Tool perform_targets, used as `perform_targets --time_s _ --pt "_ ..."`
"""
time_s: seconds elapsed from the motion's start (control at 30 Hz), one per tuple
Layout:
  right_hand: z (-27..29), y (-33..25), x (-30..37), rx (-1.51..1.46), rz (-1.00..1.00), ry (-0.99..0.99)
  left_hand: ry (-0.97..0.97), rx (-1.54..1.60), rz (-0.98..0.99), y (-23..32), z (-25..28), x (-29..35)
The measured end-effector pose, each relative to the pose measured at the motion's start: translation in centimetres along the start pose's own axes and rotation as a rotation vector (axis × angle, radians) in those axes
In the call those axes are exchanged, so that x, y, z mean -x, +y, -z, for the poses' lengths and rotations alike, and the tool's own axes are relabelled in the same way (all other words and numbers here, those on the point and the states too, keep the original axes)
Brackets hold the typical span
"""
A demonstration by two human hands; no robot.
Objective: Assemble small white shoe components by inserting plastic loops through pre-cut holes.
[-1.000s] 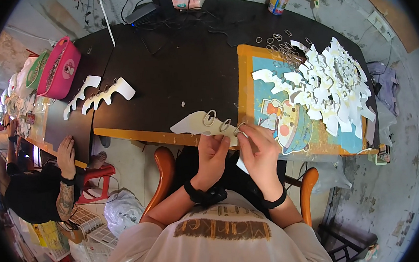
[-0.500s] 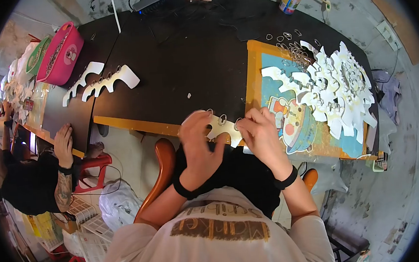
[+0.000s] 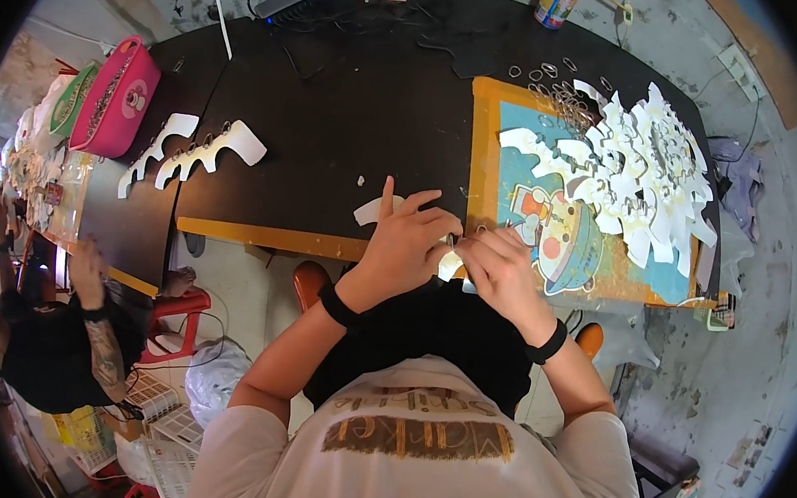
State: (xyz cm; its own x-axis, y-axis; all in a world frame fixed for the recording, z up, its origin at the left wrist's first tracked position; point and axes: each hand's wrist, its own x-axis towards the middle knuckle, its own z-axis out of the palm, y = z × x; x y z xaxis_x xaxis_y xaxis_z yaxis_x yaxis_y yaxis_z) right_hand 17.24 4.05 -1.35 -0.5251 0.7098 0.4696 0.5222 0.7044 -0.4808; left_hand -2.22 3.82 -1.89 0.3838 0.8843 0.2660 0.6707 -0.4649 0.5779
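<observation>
A white scalloped strip [image 3: 369, 212] lies at the table's front edge, mostly covered by my hands. Over its middle is my left hand [image 3: 403, 244], one finger raised and the others bent down to the strip's right end. There my right hand [image 3: 498, 265] pinches with thumb and forefinger at a small metal ring [image 3: 452, 241]. The fingertips of both hands meet around this ring, and the exact grip is partly hidden. To the right, a heap of similar white strips [image 3: 645, 173] carries metal rings. Loose metal rings [image 3: 560, 100] lie behind the heap.
Two ringed strips [image 3: 213, 156] lie at the table's left. Beyond them stand a pink basket [image 3: 115, 98] and a green basket [image 3: 69, 106]. A yellow can [image 3: 557, 1] stands at the back right. At far left a co-worker's arm [image 3: 94, 310] reaches over the table edge.
My left hand has moved right and in toward my right hand, covering more of the strip, whose left end now shows behind it. The co-worker's hand has drawn back from the table.
</observation>
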Motion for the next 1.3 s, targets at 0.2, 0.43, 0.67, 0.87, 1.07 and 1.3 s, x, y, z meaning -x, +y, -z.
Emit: perform_targets --time_s 0.2,0.43,0.67,0.87,1.07,1.3 --pt "0.7 -0.1 0.5 -0.053 0.001 0.007 0.090 -0.103 -0.120 -0.2 -0.3 0.4" --pt "1.5 0.3 -0.5 -0.043 -0.001 -0.081 0.152 -0.195 -0.270 -0.6 -0.5 0.8" --pt "1.2 1.1 0.8 0.096 0.124 -0.107 0.179 -0.192 -0.261 -0.6 -0.5 0.7" --pt "1.3 0.1 1.2 0.194 0.152 -0.100 0.131 -0.219 -0.260 -0.5 -0.4 0.8" --pt "1.5 0.2 0.9 0.098 0.139 -0.150 0.089 -0.228 -0.304 -1.1 -0.3 0.7" --pt "1.9 0.3 1.0 0.122 0.207 -0.192 0.014 -0.206 -0.379 -1.1 0.8 0.1"
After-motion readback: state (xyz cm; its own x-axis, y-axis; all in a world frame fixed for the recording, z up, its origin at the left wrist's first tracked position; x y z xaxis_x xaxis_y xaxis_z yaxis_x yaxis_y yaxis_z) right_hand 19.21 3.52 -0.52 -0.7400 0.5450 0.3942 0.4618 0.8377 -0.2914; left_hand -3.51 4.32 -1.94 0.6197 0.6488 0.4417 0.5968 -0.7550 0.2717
